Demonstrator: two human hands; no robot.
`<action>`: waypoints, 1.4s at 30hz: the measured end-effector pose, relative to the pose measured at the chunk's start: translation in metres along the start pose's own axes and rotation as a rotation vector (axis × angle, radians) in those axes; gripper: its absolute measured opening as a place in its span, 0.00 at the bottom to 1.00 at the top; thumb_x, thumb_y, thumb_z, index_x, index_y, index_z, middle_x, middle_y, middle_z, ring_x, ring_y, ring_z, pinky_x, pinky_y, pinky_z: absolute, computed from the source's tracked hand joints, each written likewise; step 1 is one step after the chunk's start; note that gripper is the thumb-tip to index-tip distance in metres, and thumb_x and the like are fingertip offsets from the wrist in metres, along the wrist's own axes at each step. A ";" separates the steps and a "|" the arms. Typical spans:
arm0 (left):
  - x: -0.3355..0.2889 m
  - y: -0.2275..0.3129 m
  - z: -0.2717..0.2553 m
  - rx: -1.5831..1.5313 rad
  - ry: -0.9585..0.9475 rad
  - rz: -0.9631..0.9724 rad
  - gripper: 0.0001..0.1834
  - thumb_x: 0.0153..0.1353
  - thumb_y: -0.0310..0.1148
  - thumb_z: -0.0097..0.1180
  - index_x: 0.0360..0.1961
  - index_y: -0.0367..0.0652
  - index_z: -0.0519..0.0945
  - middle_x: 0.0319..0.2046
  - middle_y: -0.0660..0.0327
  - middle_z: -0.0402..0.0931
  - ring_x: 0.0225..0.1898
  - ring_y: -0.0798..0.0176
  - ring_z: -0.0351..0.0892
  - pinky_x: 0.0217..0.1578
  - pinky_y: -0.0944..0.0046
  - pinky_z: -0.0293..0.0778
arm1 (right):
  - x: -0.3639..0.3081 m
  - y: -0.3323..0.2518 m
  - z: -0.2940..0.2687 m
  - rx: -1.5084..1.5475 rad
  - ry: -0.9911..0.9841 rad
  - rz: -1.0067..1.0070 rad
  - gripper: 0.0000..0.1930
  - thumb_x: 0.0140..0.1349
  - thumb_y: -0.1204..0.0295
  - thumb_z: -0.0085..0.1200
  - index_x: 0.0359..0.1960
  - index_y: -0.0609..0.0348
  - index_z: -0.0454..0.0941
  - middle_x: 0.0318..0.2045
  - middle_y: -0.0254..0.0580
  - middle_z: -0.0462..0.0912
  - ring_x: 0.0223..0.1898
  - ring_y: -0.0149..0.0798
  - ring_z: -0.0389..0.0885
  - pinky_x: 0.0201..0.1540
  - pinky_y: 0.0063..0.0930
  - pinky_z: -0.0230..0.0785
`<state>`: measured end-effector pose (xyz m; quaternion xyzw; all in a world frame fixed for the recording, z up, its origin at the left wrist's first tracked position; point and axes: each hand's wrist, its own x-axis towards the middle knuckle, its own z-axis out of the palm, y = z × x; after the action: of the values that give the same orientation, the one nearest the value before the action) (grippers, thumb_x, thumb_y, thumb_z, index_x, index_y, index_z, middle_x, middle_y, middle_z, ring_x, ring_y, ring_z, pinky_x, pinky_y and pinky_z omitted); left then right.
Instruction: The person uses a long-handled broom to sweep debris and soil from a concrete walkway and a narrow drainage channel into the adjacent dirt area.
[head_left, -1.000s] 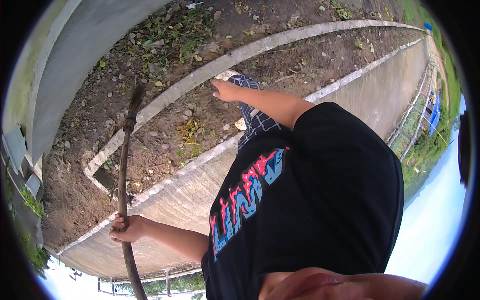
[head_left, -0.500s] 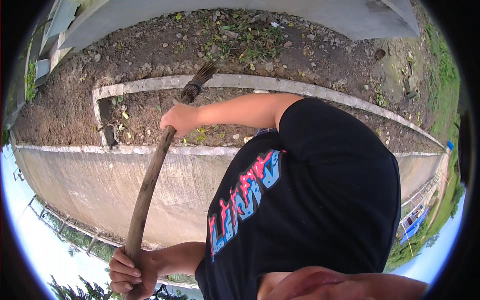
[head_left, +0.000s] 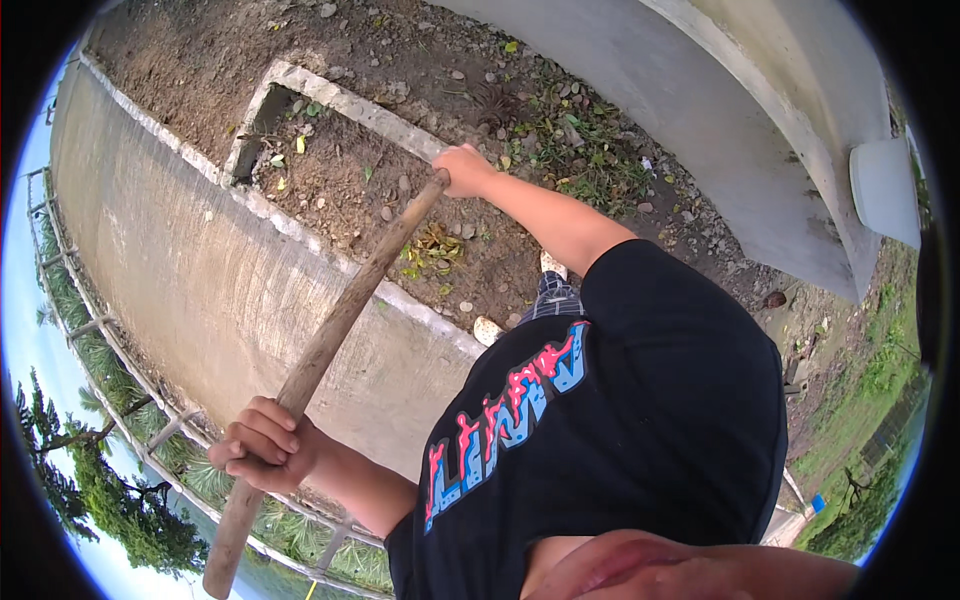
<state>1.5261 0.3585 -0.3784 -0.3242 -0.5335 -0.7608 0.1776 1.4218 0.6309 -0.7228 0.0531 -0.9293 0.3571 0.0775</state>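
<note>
A long wooden broom handle (head_left: 345,315) runs slantwise from lower left to upper middle. My left hand (head_left: 262,445) is wrapped round it near its top end, fingers curled closed. Farther down the shaft, my right hand (head_left: 463,171) grips it with the arm stretched out. Beyond that hand, the dark bundle of stick bristles (head_left: 495,103) blends with the soil and is hard to make out. It lies close to a patch of weeds and fallen leaves (head_left: 600,165). Below the right arm is a small heap of yellow and brown leaves (head_left: 435,248).
A low concrete curb (head_left: 350,105) frames a bed of soil. Concrete paving (head_left: 190,270) stretches along the left, bordered by a fence (head_left: 90,327). A grey wall (head_left: 690,140) rises at upper right, near a white container (head_left: 885,190). My shoes (head_left: 487,331) stand by the bed.
The view has swung round, bringing the grey wall to the right. The broom's bristles, earlier over the curb, are now over the soil farther right. Both hands keep hold of the handle.
</note>
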 end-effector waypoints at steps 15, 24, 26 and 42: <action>-0.008 0.100 0.039 -0.082 0.038 0.457 0.11 0.43 0.32 0.58 0.14 0.50 0.66 0.06 0.74 0.62 0.08 0.76 0.66 0.16 0.78 0.60 | 0.103 -0.007 -0.028 0.049 -0.021 -0.276 0.09 0.38 0.69 0.58 0.26 0.51 0.77 0.28 0.38 0.77 0.39 0.46 0.75 0.42 0.39 0.68; 0.018 0.137 -0.087 -0.195 0.509 0.045 0.15 0.51 0.31 0.56 0.14 0.48 0.63 0.09 0.70 0.56 0.12 0.73 0.58 0.24 0.72 0.58 | 0.028 -0.081 -0.051 -0.216 -0.228 -0.114 0.09 0.48 0.60 0.58 0.24 0.47 0.77 0.28 0.33 0.76 0.37 0.37 0.75 0.43 0.35 0.56; 0.012 0.147 -0.071 -0.262 0.277 0.032 0.18 0.48 0.34 0.56 0.07 0.52 0.62 0.03 0.73 0.61 0.07 0.76 0.61 0.19 0.76 0.60 | 0.035 -0.074 -0.057 -0.159 -0.125 -0.145 0.11 0.50 0.57 0.59 0.22 0.49 0.75 0.28 0.33 0.76 0.37 0.36 0.74 0.41 0.34 0.54; 0.043 0.137 -0.080 -0.263 0.336 -0.052 0.17 0.49 0.31 0.50 0.09 0.53 0.58 0.05 0.72 0.56 0.09 0.75 0.57 0.22 0.73 0.57 | 0.017 -0.090 -0.086 -0.129 -0.111 0.065 0.10 0.40 0.66 0.62 0.27 0.48 0.79 0.28 0.31 0.78 0.38 0.36 0.75 0.41 0.42 0.52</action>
<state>1.5555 0.2374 -0.2710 -0.1993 -0.4007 -0.8715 0.2006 1.4281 0.6216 -0.5975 0.0377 -0.9544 0.2956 0.0173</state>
